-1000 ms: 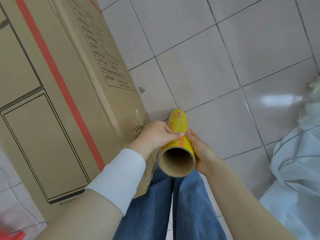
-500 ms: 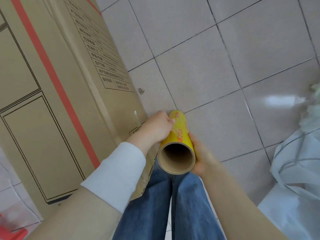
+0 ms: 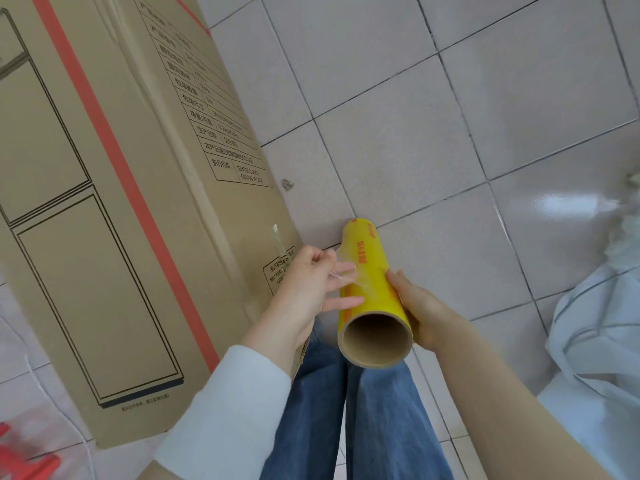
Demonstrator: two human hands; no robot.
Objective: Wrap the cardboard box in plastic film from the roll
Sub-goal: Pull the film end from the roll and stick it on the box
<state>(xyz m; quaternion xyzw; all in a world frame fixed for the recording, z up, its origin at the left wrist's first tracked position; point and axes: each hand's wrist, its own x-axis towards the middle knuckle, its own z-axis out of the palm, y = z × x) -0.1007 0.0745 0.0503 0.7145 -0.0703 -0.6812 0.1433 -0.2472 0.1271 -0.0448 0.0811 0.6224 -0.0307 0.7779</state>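
The box [image 3: 121,202] stands on the tiled floor [image 3: 450,150] just left of the person's legs, its printed side facing the roll. The roll [image 3: 367,271] is held off the floor in front of the knees, open core toward the person, just beside the box's near edge. The right hand [image 3: 419,306] cups it from the right, fingers curled round the barrel, so that grip is clamped on the roll. The left hand [image 3: 308,282] is at the roll's left flank. Its thumb and forefinger look pinched on a thin strand of film [image 3: 341,275], and the other fingers lie straight against the yellow wrap. The film is clear and hard to make out, so I wouldn't swear how much is free. A pale scrap [image 3: 277,237] clings to the box face just above that hand.

The job has barely begun, I'd say; the step in hand is freeing the leading edge. To do it well, widen the strand into a flat sheet along the roll's length before pulling, or it will rope up and tear. Loosen the right grip enough for the roll to turn. Then draw the sheet left to the box's corner and press it flat there so it clings.
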